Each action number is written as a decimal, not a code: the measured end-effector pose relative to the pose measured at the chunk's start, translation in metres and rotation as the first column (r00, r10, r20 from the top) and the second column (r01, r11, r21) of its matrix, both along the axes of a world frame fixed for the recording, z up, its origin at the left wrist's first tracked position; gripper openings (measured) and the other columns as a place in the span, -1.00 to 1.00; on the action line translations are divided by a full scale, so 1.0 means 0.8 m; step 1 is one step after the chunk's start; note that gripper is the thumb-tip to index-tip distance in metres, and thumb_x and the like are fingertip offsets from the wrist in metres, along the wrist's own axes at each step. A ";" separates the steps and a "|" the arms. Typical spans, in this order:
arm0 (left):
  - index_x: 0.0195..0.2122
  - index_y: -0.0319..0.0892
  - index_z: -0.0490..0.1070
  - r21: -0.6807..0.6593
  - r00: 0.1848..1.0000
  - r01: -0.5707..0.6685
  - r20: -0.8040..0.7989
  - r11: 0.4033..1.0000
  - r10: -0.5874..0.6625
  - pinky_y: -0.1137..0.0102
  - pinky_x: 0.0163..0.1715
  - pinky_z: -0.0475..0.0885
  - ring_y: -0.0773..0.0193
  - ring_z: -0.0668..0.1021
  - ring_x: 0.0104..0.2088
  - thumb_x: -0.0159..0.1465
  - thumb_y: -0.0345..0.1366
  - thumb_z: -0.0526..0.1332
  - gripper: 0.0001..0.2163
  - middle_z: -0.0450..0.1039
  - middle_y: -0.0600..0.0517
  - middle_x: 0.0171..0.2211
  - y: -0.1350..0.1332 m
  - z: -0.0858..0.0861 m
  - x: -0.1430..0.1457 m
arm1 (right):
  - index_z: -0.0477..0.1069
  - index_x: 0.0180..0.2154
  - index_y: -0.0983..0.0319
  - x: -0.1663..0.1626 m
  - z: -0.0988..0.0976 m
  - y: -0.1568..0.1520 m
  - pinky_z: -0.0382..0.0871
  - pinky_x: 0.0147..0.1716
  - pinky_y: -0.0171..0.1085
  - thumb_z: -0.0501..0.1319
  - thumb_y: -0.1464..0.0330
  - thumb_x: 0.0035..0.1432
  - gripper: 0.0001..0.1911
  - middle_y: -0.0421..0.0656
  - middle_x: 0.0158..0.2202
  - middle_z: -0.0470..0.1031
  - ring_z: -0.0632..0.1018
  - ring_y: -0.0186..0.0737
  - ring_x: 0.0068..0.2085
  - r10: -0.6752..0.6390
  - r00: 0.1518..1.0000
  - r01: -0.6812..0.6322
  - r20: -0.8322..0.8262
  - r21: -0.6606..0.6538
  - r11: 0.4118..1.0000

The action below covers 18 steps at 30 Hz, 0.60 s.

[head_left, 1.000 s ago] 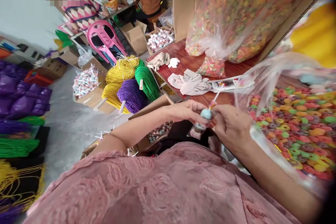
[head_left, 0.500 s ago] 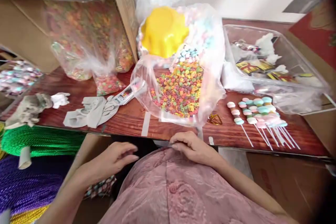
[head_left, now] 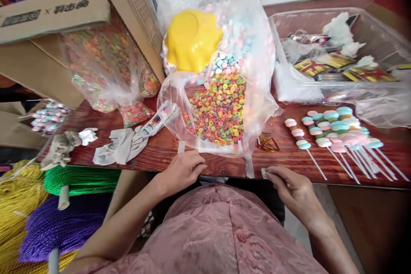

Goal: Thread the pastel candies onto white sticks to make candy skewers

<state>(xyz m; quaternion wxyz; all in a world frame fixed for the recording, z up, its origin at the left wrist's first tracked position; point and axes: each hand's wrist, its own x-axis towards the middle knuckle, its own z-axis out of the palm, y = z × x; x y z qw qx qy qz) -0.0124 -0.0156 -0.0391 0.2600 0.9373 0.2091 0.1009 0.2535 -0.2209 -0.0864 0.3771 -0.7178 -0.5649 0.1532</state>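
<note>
My left hand is closed with fingers curled at the table's front edge, just below a clear plastic bag; I see nothing in it. Farther right, my right hand pinches a small white piece of tape at the edge. Colourful ring-shaped candies lie heaped at the bag's mouth, with pink, blue and white marshmallow candies behind. A yellow wavy-rimmed bowl sits upside down on these. Candy skewers on white sticks lie right of my right hand.
A cardboard box holding bagged ring candies stands at the left. Grey gloves lie near the front edge. A clear plastic bin with packets is at the right. Green cord and purple cord hang below left.
My left hand has moved right and up to the table edge, its fingers curling in. My right hand has moved right, from my front to the tape piece. The view has shifted and tilted.
</note>
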 end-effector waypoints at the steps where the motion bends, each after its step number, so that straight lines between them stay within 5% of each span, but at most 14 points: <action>1: -0.34 -0.24 0.51 0.027 1.000 -0.025 -0.011 0.999 0.026 0.42 -0.30 0.39 0.29 0.51 -0.33 0.36 -0.37 0.16 -0.83 0.50 -0.03 -0.38 -0.005 -0.005 -0.005 | 0.50 -0.23 0.17 0.004 -0.002 0.004 0.47 -0.33 -0.29 0.15 0.32 0.30 -0.85 -0.16 -0.31 0.63 0.62 -0.22 -0.35 -0.005 1.000 0.004 0.029 0.010 1.000; 6: -0.31 -0.24 0.51 0.194 1.000 -0.020 -0.018 0.981 0.024 0.35 -0.21 0.41 0.22 0.49 -0.26 0.39 -0.34 0.10 -0.78 0.49 -0.09 -0.32 -0.017 -0.025 0.006 | 0.44 0.07 0.18 -0.023 0.010 0.062 0.45 -0.33 -0.24 0.10 0.40 0.28 -0.65 -0.09 -0.21 0.62 0.62 -0.14 -0.27 0.092 0.967 -0.098 0.236 0.016 0.995; 8: -0.32 -0.23 0.50 0.232 0.999 0.024 -0.030 0.972 -0.018 0.34 -0.22 0.42 0.22 0.49 -0.26 0.40 -0.35 0.08 -0.77 0.49 -0.08 -0.33 -0.019 -0.029 0.018 | 0.41 0.15 0.14 -0.036 0.021 0.091 0.31 -0.46 -0.27 0.06 0.46 0.26 -0.55 -0.09 -0.27 0.60 0.57 -0.18 -0.38 0.184 0.887 -0.168 0.425 -0.074 0.983; 12: -0.31 -0.24 0.50 0.310 0.997 0.076 -0.030 0.948 -0.070 0.34 -0.23 0.42 0.21 0.49 -0.25 0.40 -0.35 0.07 -0.77 0.49 -0.08 -0.32 -0.025 -0.033 0.037 | 0.54 -0.07 0.16 -0.030 0.043 0.137 -0.02 -0.53 -0.24 0.05 0.52 0.21 -0.62 -0.07 -0.34 0.57 0.42 -0.27 -0.50 0.307 0.736 -0.176 0.604 -0.268 0.947; 18: -0.30 -0.26 0.48 0.465 0.989 0.113 -0.140 0.878 -0.053 0.27 -0.24 0.42 0.12 0.48 -0.21 0.35 -0.39 0.08 -0.81 0.47 -0.12 -0.27 -0.016 -0.035 0.069 | 0.51 -0.21 0.25 -0.007 0.062 0.170 -0.10 -0.48 -0.23 0.01 0.37 0.28 -0.71 -0.05 -0.28 0.57 0.42 -0.22 -0.42 0.123 0.800 -0.048 0.587 -0.141 0.989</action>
